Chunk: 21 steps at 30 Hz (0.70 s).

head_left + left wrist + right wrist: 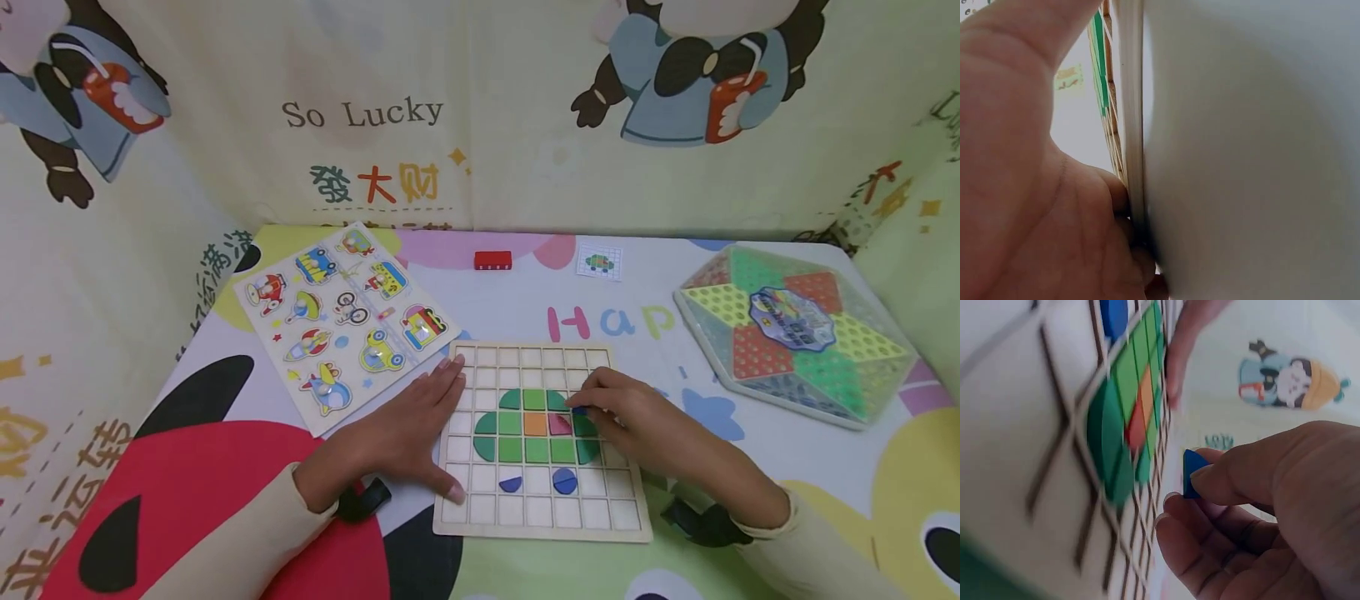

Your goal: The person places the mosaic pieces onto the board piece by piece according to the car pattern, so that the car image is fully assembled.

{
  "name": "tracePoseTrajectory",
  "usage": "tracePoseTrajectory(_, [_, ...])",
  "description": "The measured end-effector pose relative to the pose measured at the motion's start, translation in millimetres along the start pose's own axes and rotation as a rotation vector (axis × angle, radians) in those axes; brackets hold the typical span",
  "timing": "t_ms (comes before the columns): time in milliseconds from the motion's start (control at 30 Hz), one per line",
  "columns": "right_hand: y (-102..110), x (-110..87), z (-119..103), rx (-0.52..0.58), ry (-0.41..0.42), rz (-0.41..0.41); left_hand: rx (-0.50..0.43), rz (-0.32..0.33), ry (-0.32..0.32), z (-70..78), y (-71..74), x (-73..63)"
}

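A wooden grid board lies on the table with square tiles and rounded green tiles set in its cells. Among them are light-green squares, an orange square and a red square. Lower down, a blue half-circle tile and a divided blue round sit in cells. My left hand rests along the board's left edge, fingers and thumb spread. Over the upper right part of the board, my right hand pinches a small blue tile between thumb and finger; part of it is hidden.
Left of the board lies a vehicle picture puzzle. At the back are a small red block and a pattern card. A hexagonal game box sits at the right. A printed curtain hangs behind the table.
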State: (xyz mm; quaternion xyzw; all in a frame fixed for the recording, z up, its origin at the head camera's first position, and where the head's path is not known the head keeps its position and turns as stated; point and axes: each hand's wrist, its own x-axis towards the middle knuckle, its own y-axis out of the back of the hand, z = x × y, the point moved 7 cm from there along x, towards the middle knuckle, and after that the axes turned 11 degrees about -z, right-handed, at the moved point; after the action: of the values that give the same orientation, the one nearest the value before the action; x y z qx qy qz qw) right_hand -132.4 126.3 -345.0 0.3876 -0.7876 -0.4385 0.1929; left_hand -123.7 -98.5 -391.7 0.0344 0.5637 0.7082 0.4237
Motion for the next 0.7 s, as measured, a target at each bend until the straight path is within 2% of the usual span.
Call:
tracePoseTrajectory(200, [-15.4, 17.7, -16.6, 0.016, 0.043, -0.028, 0.024, -0.009, -0.001, 1.3, 1.7, 1.9])
tracePoseTrajectory(433, [-33.4, 32.4, -29.3, 0.098, 0.011, -0.147, -0.009, -0.024, 0.014, 2.0, 4.6, 0.8])
tracePoseTrajectory(700, [-46.7, 41.7, -45.3, 0.113, 0.056, -0.21, -0.006, -0.03, 0.008, 3.3, 5.9, 1.2])
